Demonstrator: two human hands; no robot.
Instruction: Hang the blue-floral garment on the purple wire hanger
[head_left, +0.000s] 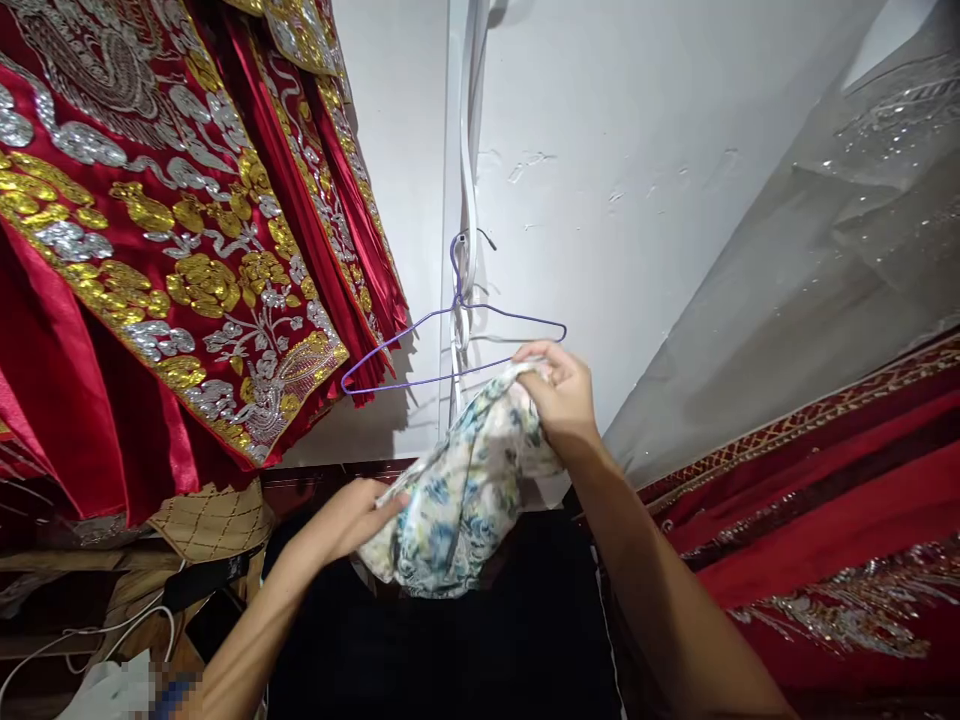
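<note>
A light cloth garment with a blue and green floral print (pixel 457 490) is stretched slantwise between my hands, in front of my dark clothing. My left hand (pixel 367 515) grips its lower left edge, partly hidden by the fabric. Higher up, my right hand (pixel 559 390) pinches the upper right edge, fingers closed on the cloth. Just beyond the garment, a purple wire hanger (pixel 420 383) hangs by its hook from a white strip (pixel 466 170) on the wall. The hanger's bottom bar passes close to my right hand; whether they touch I cannot tell.
Red garments with gold and silver sequin embroidery (pixel 202 280) hang at the left. On the right are sheer white sparkly fabric (pixel 862 240) and a red beaded garment (pixel 840 510). A white cable (pixel 142 615) and a tan quilted item (pixel 217 520) lie at lower left.
</note>
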